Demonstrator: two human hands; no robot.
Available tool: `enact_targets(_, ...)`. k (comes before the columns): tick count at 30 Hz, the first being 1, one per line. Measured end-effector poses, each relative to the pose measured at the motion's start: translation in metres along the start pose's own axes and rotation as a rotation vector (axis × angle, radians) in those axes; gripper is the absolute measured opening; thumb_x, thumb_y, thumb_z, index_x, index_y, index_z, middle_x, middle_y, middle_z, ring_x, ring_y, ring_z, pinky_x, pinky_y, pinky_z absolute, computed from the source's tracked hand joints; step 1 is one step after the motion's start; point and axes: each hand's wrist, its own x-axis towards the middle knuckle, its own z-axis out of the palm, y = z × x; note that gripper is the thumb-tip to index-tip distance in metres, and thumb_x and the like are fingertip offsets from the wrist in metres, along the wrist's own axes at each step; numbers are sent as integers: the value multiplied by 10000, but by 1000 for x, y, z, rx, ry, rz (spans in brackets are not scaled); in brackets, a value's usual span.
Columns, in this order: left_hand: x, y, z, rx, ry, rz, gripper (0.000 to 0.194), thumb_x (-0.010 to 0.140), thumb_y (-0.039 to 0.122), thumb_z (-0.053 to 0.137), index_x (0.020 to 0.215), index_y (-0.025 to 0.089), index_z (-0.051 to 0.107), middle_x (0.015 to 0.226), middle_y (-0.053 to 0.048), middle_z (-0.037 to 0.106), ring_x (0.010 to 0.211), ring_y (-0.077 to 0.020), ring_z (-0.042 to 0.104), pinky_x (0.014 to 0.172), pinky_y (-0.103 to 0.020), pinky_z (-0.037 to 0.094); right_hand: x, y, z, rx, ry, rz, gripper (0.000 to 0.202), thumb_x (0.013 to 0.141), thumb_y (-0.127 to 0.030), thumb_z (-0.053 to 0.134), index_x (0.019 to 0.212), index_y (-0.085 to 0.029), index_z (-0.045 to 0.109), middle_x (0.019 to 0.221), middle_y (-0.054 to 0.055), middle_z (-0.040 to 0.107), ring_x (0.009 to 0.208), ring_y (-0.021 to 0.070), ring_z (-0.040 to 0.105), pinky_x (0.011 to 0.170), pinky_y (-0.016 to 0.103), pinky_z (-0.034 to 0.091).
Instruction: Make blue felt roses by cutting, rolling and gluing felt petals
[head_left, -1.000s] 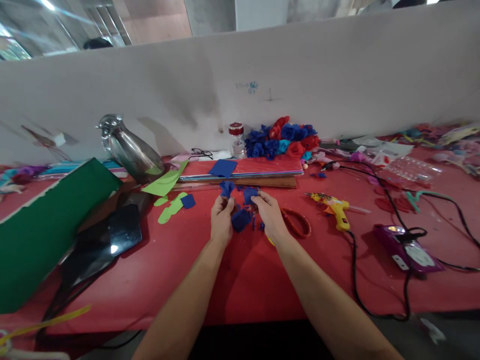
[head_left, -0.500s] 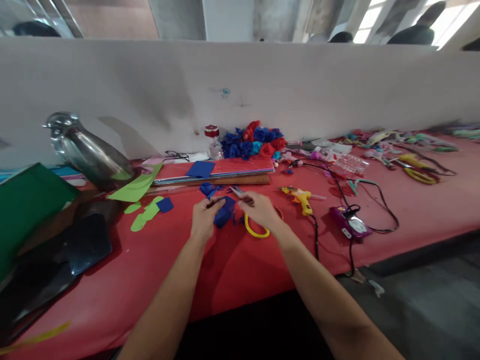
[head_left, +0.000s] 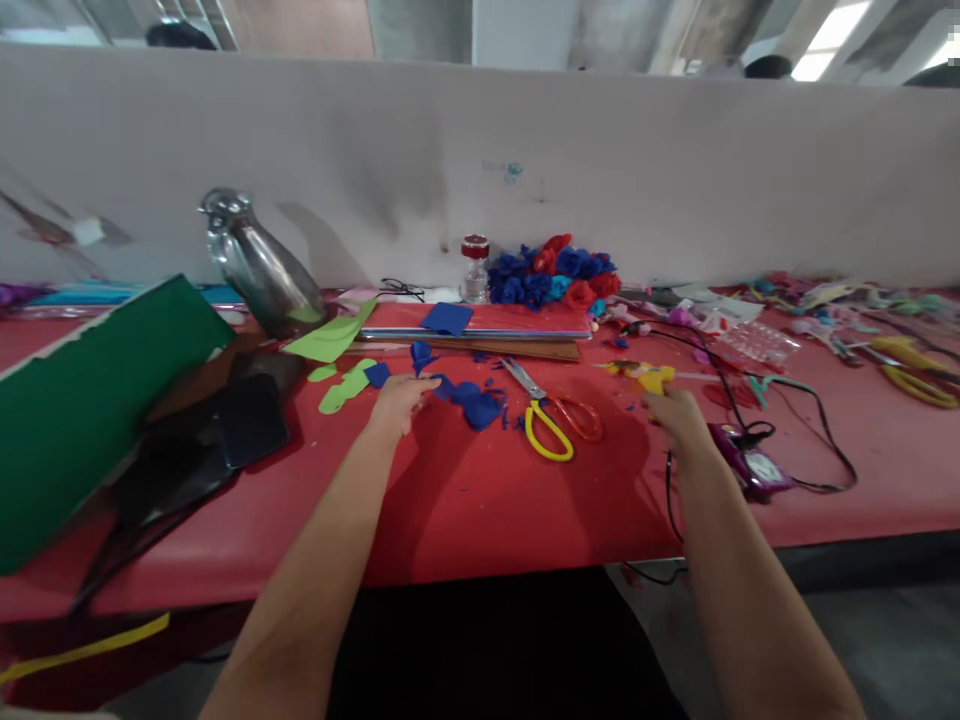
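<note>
My left hand (head_left: pixel 399 402) is closed, thumb and finger pinched at the edge of a small blue paper piece (head_left: pixel 445 388). Right beside it lie more cut blue paper pieces (head_left: pixel 477 405) and tiny scraps on the red table. My right hand (head_left: pixel 679 418) is closed around the handle of a yellow glue gun (head_left: pixel 654 379), whose nozzle points left. Between the hands, scissors (head_left: pixel 551 437) with one yellow and one red handle lie with blades slightly apart. Light green cut pieces (head_left: pixel 349 388) and a blue square (head_left: pixel 377 375) are left of my left hand.
A steel jug (head_left: pixel 266 265), a red-lidded jar (head_left: pixel 475 270) and a heap of blue and red paper flowers (head_left: pixel 551 275) stand along the white partition (head_left: pixel 420 150). A purple power strip (head_left: pixel 752 465) with black cords sits at right. A green board (head_left: pixel 105 390) leans at left.
The scissors have left my right hand and lie on the table. My right hand has moved right onto the glue gun. The blue pieces now lie spread out, and the view has shifted left.
</note>
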Motion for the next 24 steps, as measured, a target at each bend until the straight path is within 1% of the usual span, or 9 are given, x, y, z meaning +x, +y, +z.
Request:
enact_targets(1,2,-3,-3,9,-5,-7,206,513,146,767,603,144,581,413,71,423,377,-40,283,417,-211,155,0,-6,3,92,-2,34,158,716,-188,615,623,-198,487,517,-32,490,457,103,471,423,226,378)
enact_targets(3,4,-8,-6,20,-32,-5,217,510,134,769,611,148,577,459,51,482,393,-44,321,419,-209,170,-3,-21,12,370,-71,107,170,606,-129,649,672,-196,507,600,-26,556,504,93,518,437,196,402)
enact_targets(5,5,-11,-9,39,-48,13,213,525,133,766,601,155,569,464,50,486,396,-43,311,419,-212,173,-9,-41,25,642,-250,154,270,533,-113,685,744,-198,541,740,-7,627,586,90,564,466,173,433)
enact_targets(7,5,-12,-11,81,-51,24,206,539,145,766,563,158,562,441,54,463,395,-44,280,419,-219,176,-18,-61,42,767,-433,170,319,510,-137,724,766,-204,544,778,-10,641,568,70,534,444,151,414)
enact_targets(9,5,-12,-13,133,-43,30,203,532,151,773,522,156,570,425,47,459,414,-56,305,429,-222,211,-25,-79,63,817,-564,168,343,503,-170,748,772,-202,538,735,-20,629,516,55,480,405,144,364)
enact_targets(12,4,-12,-17,146,-6,46,178,497,118,775,490,158,601,446,19,512,487,-95,413,479,-229,305,-30,-95,94,750,-731,125,350,540,-273,760,784,-196,522,616,-36,578,479,66,451,405,169,347)
enact_targets(15,7,-14,-20,79,0,69,155,486,76,752,486,160,622,510,-7,581,544,-116,474,545,-246,362,-32,-97,116,617,-807,49,369,589,-378,746,802,-198,503,534,-60,517,465,77,445,421,186,330)
enact_targets(20,12,-19,-20,55,18,79,143,497,73,743,479,156,627,491,1,556,534,-112,461,580,-259,369,-44,-83,130,438,-832,-112,435,695,-531,637,932,-183,528,577,-55,509,468,76,415,431,200,296)
enact_targets(24,13,-22,-19,115,25,87,124,521,98,746,493,153,638,512,2,571,549,-109,470,611,-261,379,-49,-72,137,239,-839,-228,472,777,-606,515,915,-158,573,605,-25,531,480,83,435,460,214,336)
